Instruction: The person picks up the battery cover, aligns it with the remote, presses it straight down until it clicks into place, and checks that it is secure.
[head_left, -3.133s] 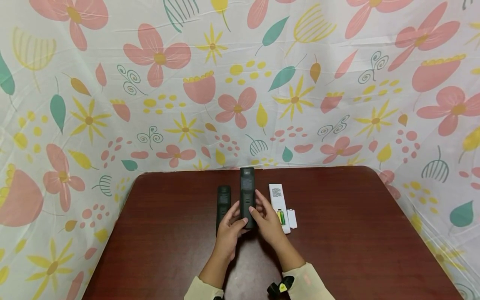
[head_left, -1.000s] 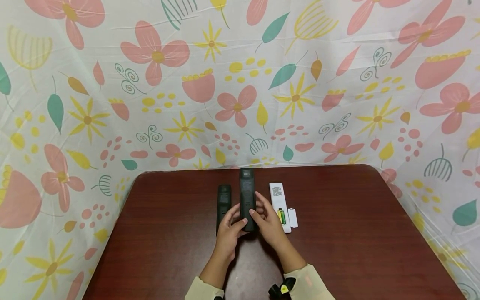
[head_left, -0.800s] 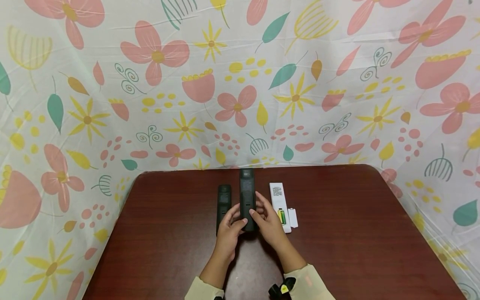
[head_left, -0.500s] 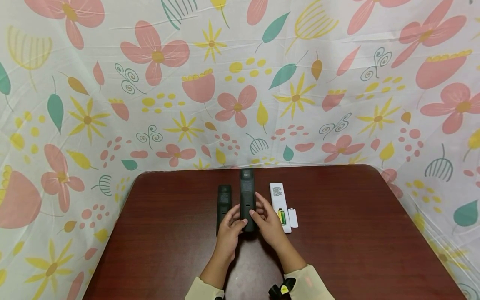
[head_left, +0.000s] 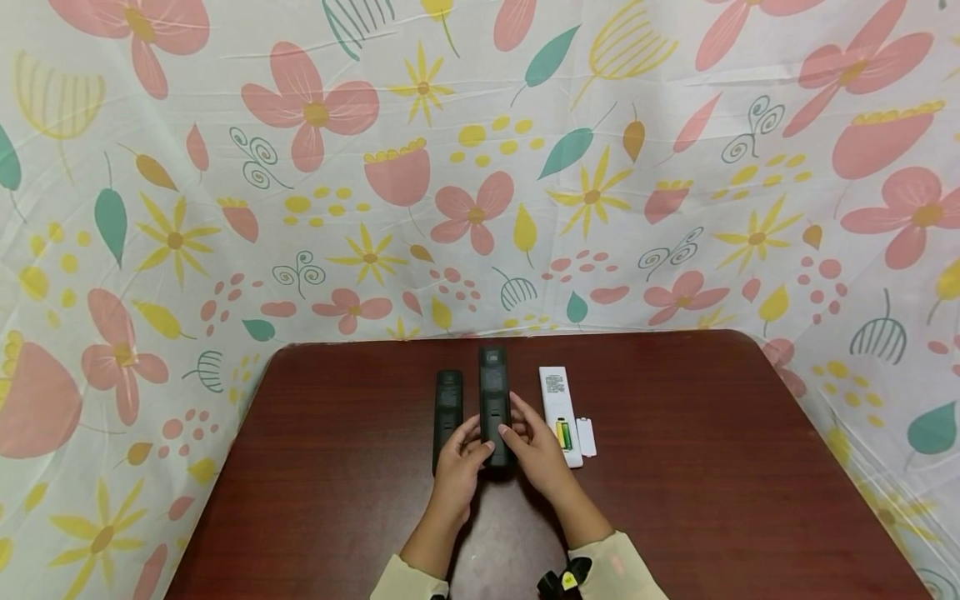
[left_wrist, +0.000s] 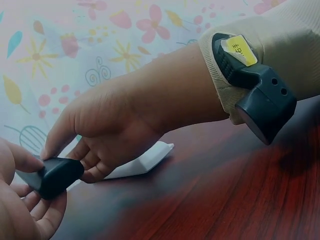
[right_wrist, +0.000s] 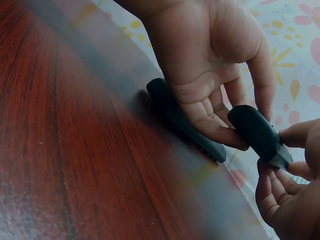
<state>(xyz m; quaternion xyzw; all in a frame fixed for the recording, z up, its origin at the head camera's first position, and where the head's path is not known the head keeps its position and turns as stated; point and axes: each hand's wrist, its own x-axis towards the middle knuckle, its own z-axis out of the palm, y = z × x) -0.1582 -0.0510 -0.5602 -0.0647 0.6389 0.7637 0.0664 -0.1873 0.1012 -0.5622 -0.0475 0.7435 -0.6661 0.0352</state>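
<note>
Black remote (head_left: 493,392): it is in the grip itself, between the two hands, raised over the table (head_left: 337,500), with its far end pointing forward.
Its body: it looks like hard plastic, so I judge it light and stiff, a little slippery, not very fragile; the long side edges of the near half seem a good place for holding.
Left hand (head_left: 453,475): fingers and thumb hold the near left edge, spread only to the remote's size.
Right hand (head_left: 543,456): it pinches the same remote at the right edge, similarly narrow.
Second black remote (head_left: 447,402): it lies left of the grip, near the left fingers.
White remote (head_left: 555,398): right of the grip, uncovered at its near part, a green battery (head_left: 564,434) showing inside.
White cover (head_left: 587,437): just beside it, farther right.
Flowered cloth (head_left: 517,125): beyond the grip, behind the table.
</note>
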